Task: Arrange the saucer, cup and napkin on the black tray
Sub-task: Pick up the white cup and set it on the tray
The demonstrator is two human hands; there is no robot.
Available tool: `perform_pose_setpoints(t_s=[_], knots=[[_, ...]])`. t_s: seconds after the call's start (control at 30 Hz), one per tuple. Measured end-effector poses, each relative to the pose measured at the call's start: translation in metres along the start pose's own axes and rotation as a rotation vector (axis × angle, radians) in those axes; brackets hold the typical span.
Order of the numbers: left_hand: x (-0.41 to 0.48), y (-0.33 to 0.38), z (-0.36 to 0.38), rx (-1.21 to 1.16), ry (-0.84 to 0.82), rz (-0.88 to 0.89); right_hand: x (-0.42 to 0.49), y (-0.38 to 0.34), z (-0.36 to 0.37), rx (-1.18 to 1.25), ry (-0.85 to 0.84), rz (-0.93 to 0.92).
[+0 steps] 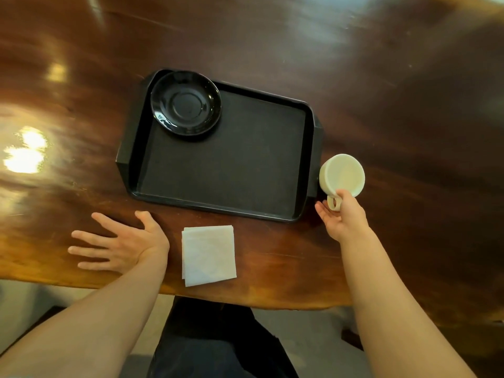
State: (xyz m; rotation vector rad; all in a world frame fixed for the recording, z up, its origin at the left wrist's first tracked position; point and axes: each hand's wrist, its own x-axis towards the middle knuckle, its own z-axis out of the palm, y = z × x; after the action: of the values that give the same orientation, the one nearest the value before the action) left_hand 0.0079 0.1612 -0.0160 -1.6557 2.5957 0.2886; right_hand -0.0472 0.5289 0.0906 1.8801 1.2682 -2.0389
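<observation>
The black tray (226, 170) lies on the wooden table in front of me. A black saucer (186, 102) sits in its far left corner. The white cup (342, 174) stands on the table just off the tray's right edge, its handle toward me. My right hand (342, 216) pinches that handle between thumb and fingers. A folded white napkin (208, 255) lies on the table between the tray and the near edge. My left hand (122, 242) rests flat on the table left of the napkin, fingers spread, holding nothing.
The glossy brown table (381, 91) stretches far behind and to both sides of the tray, with bright light glare on its left part. Its near edge runs just below the napkin. My dark-trousered lap (218, 342) shows under that edge.
</observation>
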Motion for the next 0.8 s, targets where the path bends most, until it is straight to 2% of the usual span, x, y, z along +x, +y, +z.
perform_pose_setpoints(t_s=[0.33,0.57,0.8], knots=[[0.002,-0.002,0.006,-0.010,0.026,0.015,-0.006,-0.005,0.002,0.099,-0.077,0.024],[0.002,-0.003,0.007,-0.018,0.030,0.014,-0.017,-0.007,0.007,0.319,-0.143,-0.012],[0.000,-0.002,0.005,-0.030,0.036,0.017,-0.025,-0.014,0.022,0.301,-0.240,-0.112]])
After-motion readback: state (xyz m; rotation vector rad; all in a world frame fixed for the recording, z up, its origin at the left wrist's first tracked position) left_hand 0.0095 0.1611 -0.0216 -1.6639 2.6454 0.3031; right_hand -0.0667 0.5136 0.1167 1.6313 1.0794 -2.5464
